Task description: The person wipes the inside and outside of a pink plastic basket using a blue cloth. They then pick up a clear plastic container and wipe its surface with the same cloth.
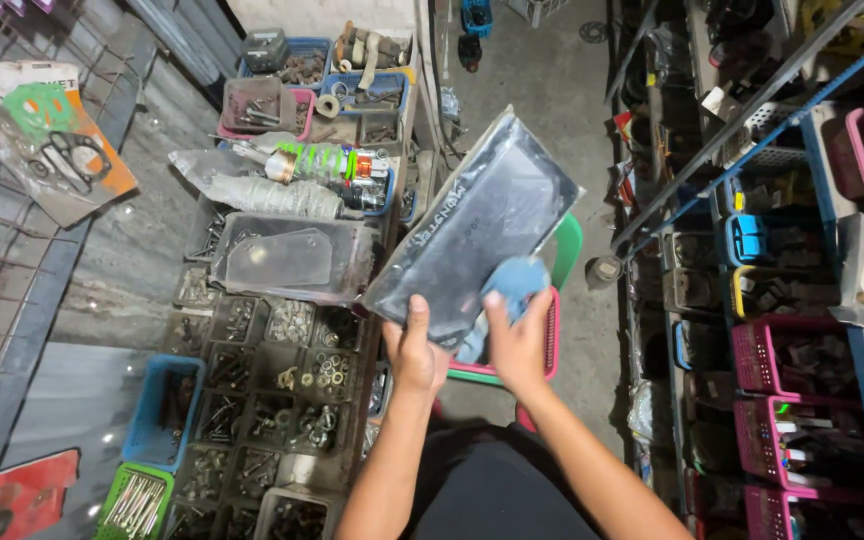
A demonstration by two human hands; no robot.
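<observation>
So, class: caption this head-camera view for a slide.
Left hand holds a dark plastic-wrapped panel; right hand presses blue cloth on it.

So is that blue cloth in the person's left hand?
No, the blue cloth is pressed by the right hand against the dark plastic-wrapped flat package, while the left hand grips the package's lower edge.

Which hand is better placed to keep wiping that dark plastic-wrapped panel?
Right hand: it presses the blue cloth against the panel. The left hand grips the panel's lower edge, steadying it.

Both bare forearms reach up from six o'clock toward twelve. The left hand point(415, 352) is closed in a grip, thumb up; the right hand point(519, 343) curls beside it.
</observation>
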